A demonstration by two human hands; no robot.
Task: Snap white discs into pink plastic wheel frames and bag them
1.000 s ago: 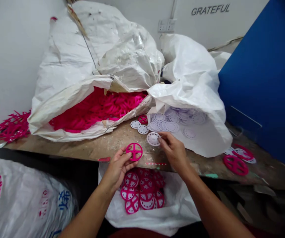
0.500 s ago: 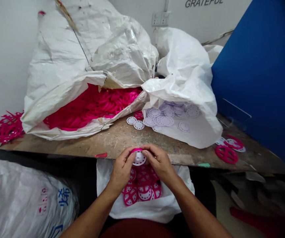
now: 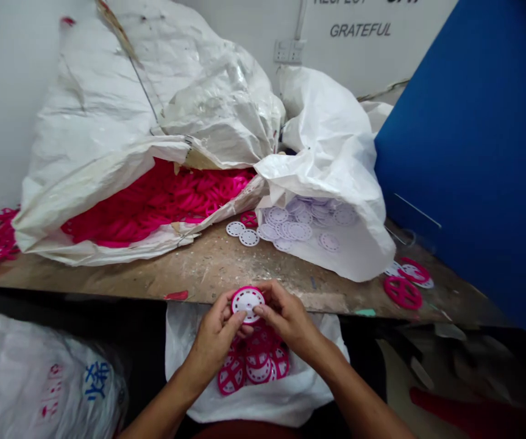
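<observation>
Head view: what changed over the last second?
The left hand and right hand came together: the white perforated disc, lifted from the bench, now sits in the magenta ring, both holding it over the assembled wheels. The white sacks stayed put.

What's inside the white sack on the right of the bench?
The white woven sack holds pale lilac perforated plastic discs; anything beneath them or behind its folded flap is hidden.

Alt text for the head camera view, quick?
The left hand and right hand hold a magenta-rimmed white disc above similar pieces on a white sack. Behind, open sacks hold magenta parts and white discs.
</observation>
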